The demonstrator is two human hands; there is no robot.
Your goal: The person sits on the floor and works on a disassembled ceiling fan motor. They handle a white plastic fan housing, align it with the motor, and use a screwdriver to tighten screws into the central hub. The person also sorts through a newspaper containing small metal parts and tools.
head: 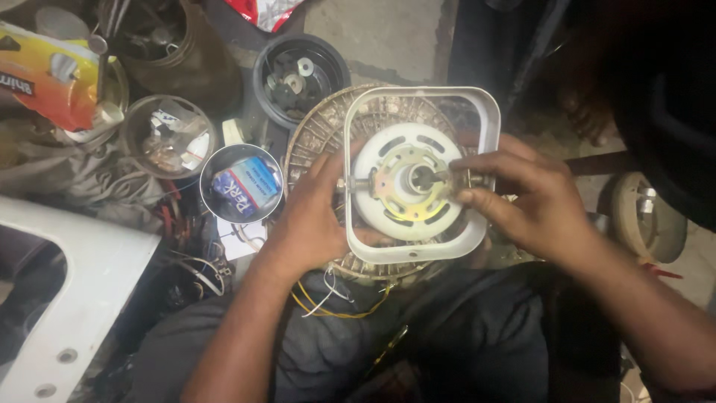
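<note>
head view | looks steeply down, close; lap and floor clutter, perhaps dim

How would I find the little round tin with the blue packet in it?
Start at the big white motor housing held in both hands. Look just beside the left hand: a shiny steel cup. Unlike the dusty containers around it, it holds a blue-and-red packet.

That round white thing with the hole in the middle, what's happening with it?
A person holds a fan motor on their lap. The left hand grips its left side, over the white frame around it. The right hand pinches something small at the motor's right edge, near the brass plate; what it is can't be made out. Yellow and white wires hang below. Tins of small parts stand on the floor nearby.
</note>
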